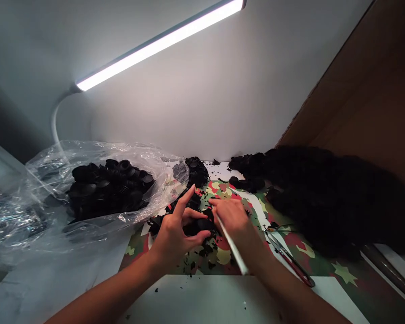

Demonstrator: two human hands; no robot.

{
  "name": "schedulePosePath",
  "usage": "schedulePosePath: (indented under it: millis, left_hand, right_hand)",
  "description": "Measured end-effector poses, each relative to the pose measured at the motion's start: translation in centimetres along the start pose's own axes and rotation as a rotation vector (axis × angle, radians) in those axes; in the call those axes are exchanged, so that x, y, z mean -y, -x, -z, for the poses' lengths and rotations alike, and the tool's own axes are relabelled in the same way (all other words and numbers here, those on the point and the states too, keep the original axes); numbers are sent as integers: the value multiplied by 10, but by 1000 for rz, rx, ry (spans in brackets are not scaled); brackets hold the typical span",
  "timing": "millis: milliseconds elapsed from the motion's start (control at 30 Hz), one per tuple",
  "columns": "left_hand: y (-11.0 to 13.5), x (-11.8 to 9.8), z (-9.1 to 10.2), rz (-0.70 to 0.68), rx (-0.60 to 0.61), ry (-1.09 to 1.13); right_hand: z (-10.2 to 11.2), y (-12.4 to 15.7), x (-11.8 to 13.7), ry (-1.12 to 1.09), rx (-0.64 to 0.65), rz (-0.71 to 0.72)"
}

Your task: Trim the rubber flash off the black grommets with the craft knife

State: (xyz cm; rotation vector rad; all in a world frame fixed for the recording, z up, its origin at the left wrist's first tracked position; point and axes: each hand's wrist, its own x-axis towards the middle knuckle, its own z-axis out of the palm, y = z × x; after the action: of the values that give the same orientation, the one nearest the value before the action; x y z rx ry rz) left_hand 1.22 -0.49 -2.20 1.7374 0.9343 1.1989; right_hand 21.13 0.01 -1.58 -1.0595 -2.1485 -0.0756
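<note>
My left hand (175, 231) has its thumb and middle fingers closed around a black rubber piece (202, 225), with the index finger raised off it. My right hand (234, 220) is just to the right, closed on a slim white stick-like tool (234, 249). The tool's shaft slants down toward me below the fist; its working tip is hidden. Black scraps (207, 249) lie scattered under and around both hands, on a camouflage-patterned sheet (224, 256).
On the left lies a clear plastic bag (162, 166) with many ribbed black rubber parts (111, 186). A large black heap (324, 198) fills the right side, beside cardboard (367, 90). A slim metal-and-red tool (292, 261) lies by my right forearm. A lit bar lamp (162, 42) hangs above.
</note>
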Motion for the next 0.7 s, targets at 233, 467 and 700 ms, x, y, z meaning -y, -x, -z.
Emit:
schedulePosePath:
  millis: [233, 467, 700]
  left_hand:
    - [-3, -3, -3, 142, -4, 342]
    - [-11, -6, 6, 314, -23, 473]
    - [-10, -5, 6, 281, -21, 313]
  right_hand:
    - [15, -9, -11, -383, 180, -442]
    - [13, -7, -3, -527, 55, -493]
    - [11, -1, -2, -722, -123, -376]
